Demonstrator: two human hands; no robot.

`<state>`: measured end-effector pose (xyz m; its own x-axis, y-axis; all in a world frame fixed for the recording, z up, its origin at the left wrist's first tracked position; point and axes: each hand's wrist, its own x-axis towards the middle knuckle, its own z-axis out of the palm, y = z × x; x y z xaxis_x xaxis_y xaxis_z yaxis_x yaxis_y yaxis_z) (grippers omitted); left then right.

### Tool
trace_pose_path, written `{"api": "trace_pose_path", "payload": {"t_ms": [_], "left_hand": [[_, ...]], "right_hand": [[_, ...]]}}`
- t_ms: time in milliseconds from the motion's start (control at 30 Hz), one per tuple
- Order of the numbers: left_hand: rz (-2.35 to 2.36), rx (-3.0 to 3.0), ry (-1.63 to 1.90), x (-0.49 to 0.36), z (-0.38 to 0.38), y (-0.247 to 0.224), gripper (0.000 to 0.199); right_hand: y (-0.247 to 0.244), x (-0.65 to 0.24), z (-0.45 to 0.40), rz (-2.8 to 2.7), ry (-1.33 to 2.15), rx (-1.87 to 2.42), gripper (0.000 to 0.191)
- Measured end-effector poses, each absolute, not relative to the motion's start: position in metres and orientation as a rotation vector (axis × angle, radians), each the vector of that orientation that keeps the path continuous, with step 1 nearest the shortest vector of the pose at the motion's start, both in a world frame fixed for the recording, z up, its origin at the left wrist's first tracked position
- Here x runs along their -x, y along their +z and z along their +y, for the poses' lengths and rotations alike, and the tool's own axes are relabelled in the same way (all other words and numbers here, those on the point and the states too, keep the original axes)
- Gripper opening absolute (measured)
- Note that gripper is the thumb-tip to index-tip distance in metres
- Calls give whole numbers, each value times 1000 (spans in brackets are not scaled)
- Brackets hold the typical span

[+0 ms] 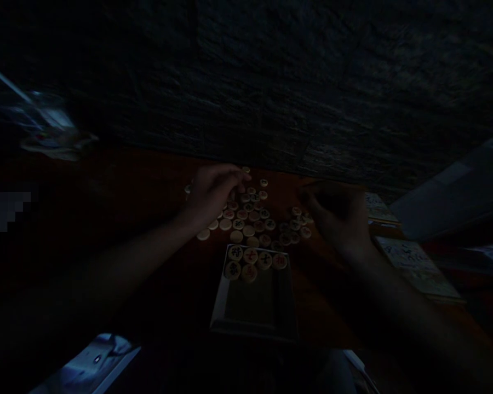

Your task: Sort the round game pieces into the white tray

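Many round wooden Chinese chess pieces (248, 231) lie scattered on a brown wooden table, marked in black or red. My left hand (216, 189) hangs over the far left part of them, fingers bent together; anything in its grasp is hidden. To the right of the pieces is my right hand (339, 216), its fingers curled in toward the thumb, too dark to show what they hold. Nearest to me stands a shallow open box (219, 303). Several pieces (251, 255) lie face up inside its far end, a full row and the start of a second.
A dark stone wall (246, 98) rises behind the table. Two flat printed boxes or boards (414, 265) lie at the right. At the left stands a clear container (51, 123) with a straw-like stick. A lit picture or screen (96, 361) shows at the lower left.
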<state>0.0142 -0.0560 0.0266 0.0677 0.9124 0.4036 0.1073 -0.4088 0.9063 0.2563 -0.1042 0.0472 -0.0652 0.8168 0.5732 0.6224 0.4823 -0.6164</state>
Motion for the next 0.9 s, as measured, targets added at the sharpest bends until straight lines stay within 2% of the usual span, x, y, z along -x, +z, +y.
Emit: {"api": "trace_pose_path", "payload": {"t_ms": [100, 267, 700, 900], "left_hand": [[1109, -1857, 1482, -6, -45, 22, 21], [1212, -1997, 1510, 2, -31, 15, 22], [1383, -2040, 1507, 9, -19, 13, 21], [1547, -2109, 1470, 12, -15, 11, 36]], "right_hand": [[42, -276, -80, -1729, 175, 1403, 17], [31, -285, -69, -1960, 325, 1518, 21], [18, -269, -78, -2254, 459, 1300, 25], [14, -271, -74, -2310, 501, 1310, 28]]}}
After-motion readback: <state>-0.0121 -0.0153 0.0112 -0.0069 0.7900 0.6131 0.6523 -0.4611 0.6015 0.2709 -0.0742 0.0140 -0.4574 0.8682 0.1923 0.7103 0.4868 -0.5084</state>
